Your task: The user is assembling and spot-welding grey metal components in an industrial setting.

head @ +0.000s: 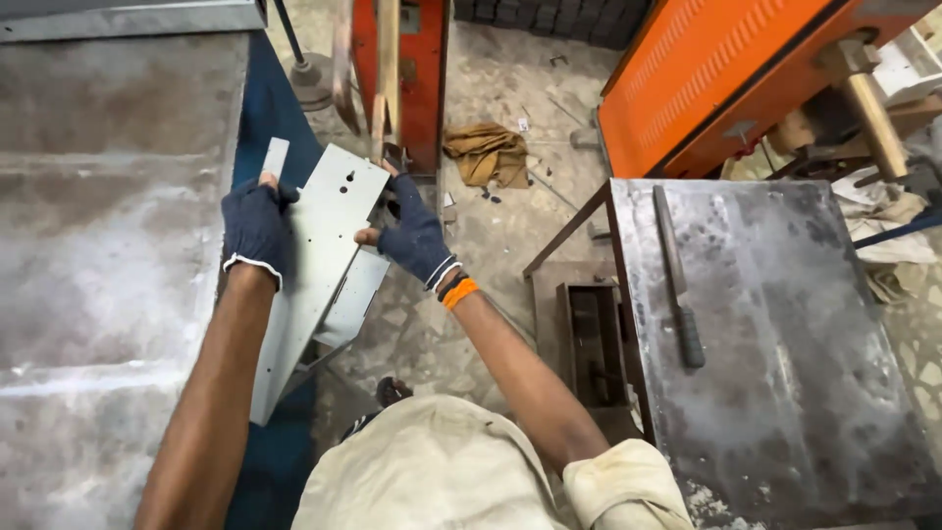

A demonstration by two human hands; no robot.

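Note:
Both my hands wear dark blue fingerless gloves and hold a bent grey sheet-metal panel [319,255] with small holes near its top. My left hand [255,228] grips its left edge. Gripping the right edge is my right hand [414,236], which has an orange band at the wrist. The panel hangs tilted over the gap between the big metal table [98,245] on the left and the floor. A folded flap sticks out at its lower right.
A steel-topped bench [785,344] on the right carries a long metal file [675,275]. Behind it stands an orange machine [706,79]. A brown rag [488,152] lies on the stone floor. A hammer handle [873,118] juts in at the upper right.

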